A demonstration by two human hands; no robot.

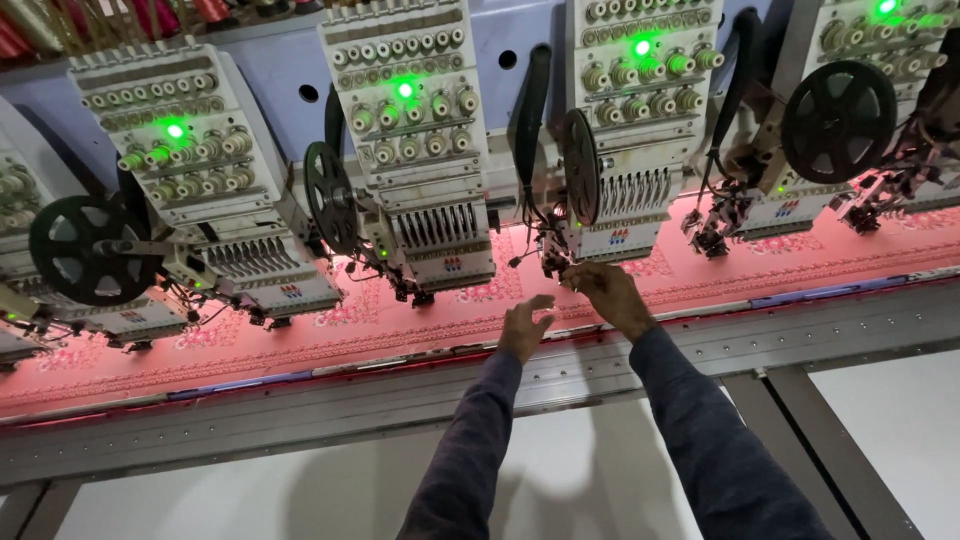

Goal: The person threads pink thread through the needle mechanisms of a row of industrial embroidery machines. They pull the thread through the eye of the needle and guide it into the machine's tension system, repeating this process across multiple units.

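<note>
A long tabletop (760,330) of grey metal runs across the whole view, tilted in the picture so its left end sits lower than its right. Its front edge is a ribbed rail with screws along it. A sheet of pink cloth (300,350) lies stretched flat on the tabletop from end to end, directly under the row of machine heads. Flower motifs (345,313) are stitched into the cloth in a row, one near each head, and a patterned border (420,335) runs along the cloth's near side. Grey legs (790,410) slant down beneath the tabletop.
</note>
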